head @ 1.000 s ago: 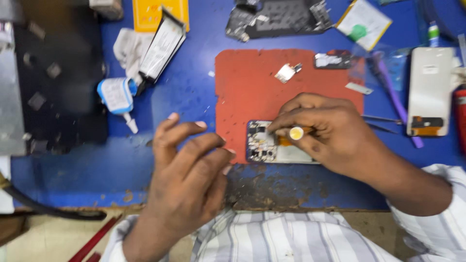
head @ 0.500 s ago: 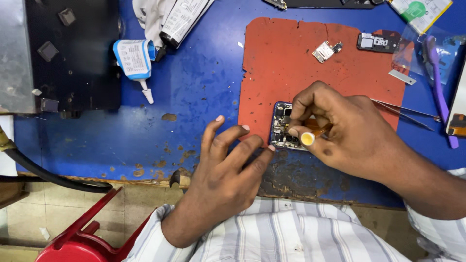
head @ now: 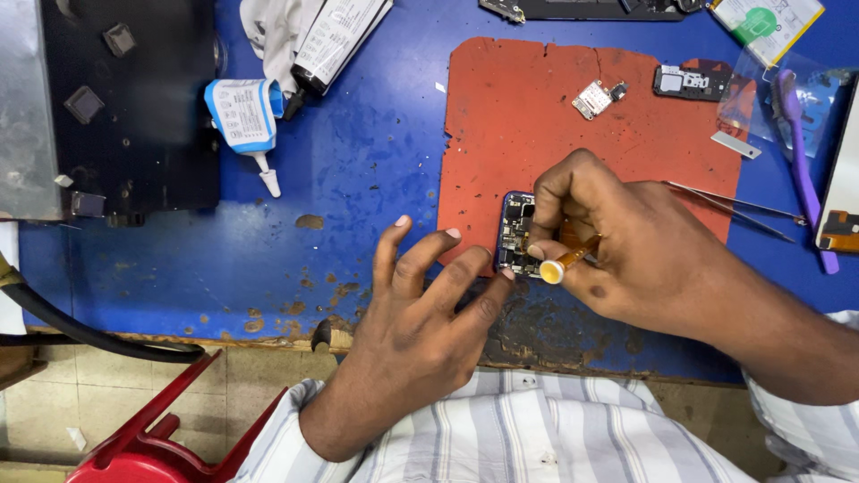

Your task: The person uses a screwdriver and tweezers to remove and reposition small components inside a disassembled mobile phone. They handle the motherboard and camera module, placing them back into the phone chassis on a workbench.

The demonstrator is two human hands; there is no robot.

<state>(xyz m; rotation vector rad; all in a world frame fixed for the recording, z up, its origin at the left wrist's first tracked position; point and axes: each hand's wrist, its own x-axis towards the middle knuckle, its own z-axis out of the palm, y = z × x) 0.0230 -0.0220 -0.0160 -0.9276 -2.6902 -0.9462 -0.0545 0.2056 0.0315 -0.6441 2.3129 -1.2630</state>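
An opened phone (head: 517,234), its circuit parts exposed, lies at the lower left edge of the red mat (head: 555,107) on the blue table (head: 358,179); most of its body is hidden beneath the right hand (head: 617,237). That hand is closed around a small screwdriver (head: 565,261) with a pale yellow cap, whose tip is covered by the fingers, so the point of contact cannot be made out. The left hand (head: 420,331) is open with fingers spread and grasps nothing; one fingertip touches the phone's lower left corner. Thin tweezers (head: 734,207) emerge from behind the right hand, near end concealed. A glue bottle (head: 243,118) lies well to the left. A purple brush (head: 801,161) sits near the right edge, beside a part cut off by the frame.
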